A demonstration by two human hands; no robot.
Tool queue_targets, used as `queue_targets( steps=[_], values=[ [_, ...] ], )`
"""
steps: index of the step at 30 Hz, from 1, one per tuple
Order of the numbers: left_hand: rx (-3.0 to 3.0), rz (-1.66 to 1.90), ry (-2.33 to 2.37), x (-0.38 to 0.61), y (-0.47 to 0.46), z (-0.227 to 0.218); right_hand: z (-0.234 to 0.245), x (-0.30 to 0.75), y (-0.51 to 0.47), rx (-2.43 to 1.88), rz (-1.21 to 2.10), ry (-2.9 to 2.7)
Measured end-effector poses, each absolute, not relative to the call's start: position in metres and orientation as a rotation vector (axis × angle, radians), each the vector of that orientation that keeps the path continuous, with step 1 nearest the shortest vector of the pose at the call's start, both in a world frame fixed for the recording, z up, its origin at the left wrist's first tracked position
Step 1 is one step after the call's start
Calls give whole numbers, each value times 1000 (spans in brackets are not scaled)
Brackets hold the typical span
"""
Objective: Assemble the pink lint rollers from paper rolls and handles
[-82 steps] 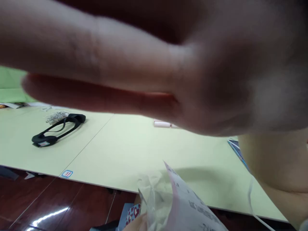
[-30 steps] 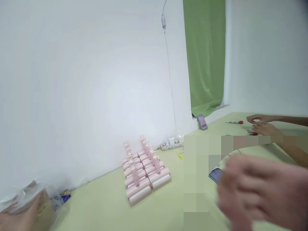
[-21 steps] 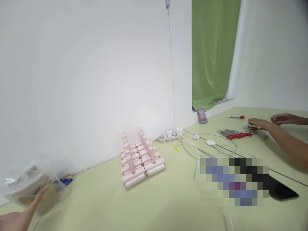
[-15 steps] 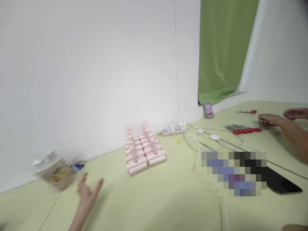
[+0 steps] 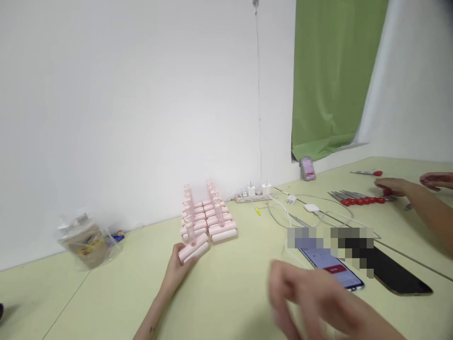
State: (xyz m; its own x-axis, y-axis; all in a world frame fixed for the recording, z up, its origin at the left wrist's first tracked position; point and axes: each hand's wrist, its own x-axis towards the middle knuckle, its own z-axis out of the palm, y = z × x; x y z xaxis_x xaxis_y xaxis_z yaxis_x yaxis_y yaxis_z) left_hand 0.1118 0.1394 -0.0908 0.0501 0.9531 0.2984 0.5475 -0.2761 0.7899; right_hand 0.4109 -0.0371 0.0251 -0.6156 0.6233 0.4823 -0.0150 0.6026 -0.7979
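Observation:
My left hand [image 5: 177, 265] is closed around the head of a pink lint roller [image 5: 194, 249] with a white roll and an upright handle. This roller is tilted at the front left of two rows of matching pink lint rollers [image 5: 222, 227] standing by the wall. Nearer to the camera, my right hand [image 5: 311, 297] hovers over the table with bent fingers apart, blurred by motion. Nothing shows in it. Just beyond that hand lies a phone with a lit screen [image 5: 348, 278], partly covered by it.
A dark phone [image 5: 406, 276] lies to the right. White cables and a charger [image 5: 311, 208] trail from a power strip [image 5: 253, 198]. Another person's hands [image 5: 392, 186] are by red-ended metal tools [image 5: 364, 200]. A clear bag with a brown package [image 5: 88, 245] stands left.
My left hand has moved right from beside the bag and taken hold of the front left lint roller, tilting it. My right hand has come into view from the lower right.

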Motion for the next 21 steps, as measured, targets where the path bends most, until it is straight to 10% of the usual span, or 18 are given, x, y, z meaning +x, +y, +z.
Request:
queue_targets(
  steps=[7,21],
  values=[
    [1581,1021,1115,127,65,-73,-34,354,40,-1095,1017,-1964],
    [1716,902,1100,139,43,-61,-61,349,40,-1025,1083,-1711]
  ],
)
